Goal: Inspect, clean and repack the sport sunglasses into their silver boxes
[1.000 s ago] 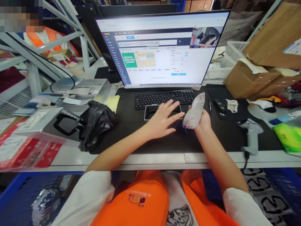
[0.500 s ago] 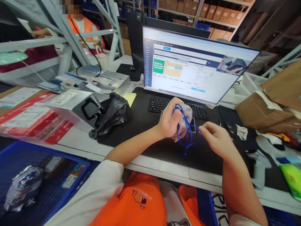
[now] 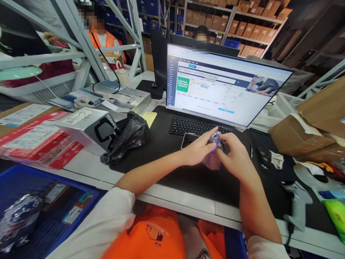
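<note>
Left hand: our left hand (image 3: 201,150) is curled around the left side of a small grey pouch (image 3: 213,158), thumb and fingertips pinched at its gathered mouth.
Right hand: our right hand (image 3: 234,154) is closed on the pouch from the other side, its fingers meeting the left ones at the top.
Pouch: it is held between both hands just above the black mat (image 3: 172,172), in front of the keyboard (image 3: 194,127); most of its body is hidden by our fingers.
Cord: a blue cord (image 3: 215,139) shows as a small loop at the pouch mouth, right where the fingertips meet.
Step in hand: we judge we are working the cord at the pouch mouth; whether it is being drawn tight or loosened we cannot tell.
Next move calls for: a fine pinch on the cord with one hand while the other steadies the pouch body, so the fabric does not slip.
Around us: a monitor (image 3: 223,90) stands behind the keyboard; a black bag (image 3: 126,138) and a grey box (image 3: 87,126) lie to the left; a mouse (image 3: 262,155) and a scanner (image 3: 296,205) lie to the right.
Others: a person in an orange vest (image 3: 107,37) stands beyond the racking, well apart from us.
</note>
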`<action>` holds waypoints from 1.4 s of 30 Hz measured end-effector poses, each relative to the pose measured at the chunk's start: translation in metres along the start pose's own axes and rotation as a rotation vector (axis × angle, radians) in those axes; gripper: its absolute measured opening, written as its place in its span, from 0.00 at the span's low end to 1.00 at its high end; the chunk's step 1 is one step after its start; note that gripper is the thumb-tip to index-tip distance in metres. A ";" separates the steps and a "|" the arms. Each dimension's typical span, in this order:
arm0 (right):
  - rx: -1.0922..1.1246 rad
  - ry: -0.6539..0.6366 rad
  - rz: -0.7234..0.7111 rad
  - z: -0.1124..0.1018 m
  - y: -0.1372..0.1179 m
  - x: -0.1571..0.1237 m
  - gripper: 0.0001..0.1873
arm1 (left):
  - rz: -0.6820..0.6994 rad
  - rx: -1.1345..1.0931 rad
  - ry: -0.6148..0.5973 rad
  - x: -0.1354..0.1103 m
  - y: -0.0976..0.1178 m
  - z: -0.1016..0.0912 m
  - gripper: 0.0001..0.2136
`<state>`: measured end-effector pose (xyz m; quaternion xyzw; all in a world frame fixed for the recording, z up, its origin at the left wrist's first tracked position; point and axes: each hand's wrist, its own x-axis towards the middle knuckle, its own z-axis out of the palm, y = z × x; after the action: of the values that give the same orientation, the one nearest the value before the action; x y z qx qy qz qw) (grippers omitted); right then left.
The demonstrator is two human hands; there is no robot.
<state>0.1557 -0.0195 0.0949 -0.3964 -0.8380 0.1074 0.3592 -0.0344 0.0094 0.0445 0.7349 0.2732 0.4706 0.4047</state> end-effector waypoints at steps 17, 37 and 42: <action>0.014 -0.262 0.028 -0.020 0.002 -0.008 0.05 | 0.222 0.455 -0.180 -0.001 0.035 -0.009 0.05; 0.349 -0.237 -0.091 -0.029 0.017 0.002 0.02 | 0.254 0.349 -0.247 0.002 0.041 -0.041 0.18; 0.445 -0.421 -0.099 -0.037 0.023 0.004 0.03 | 0.344 0.469 -0.296 0.006 0.042 -0.056 0.14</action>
<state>0.1932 -0.0051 0.1125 -0.2359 -0.8681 0.3505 0.2606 -0.0826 0.0112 0.0961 0.9039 0.1842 0.3444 0.1743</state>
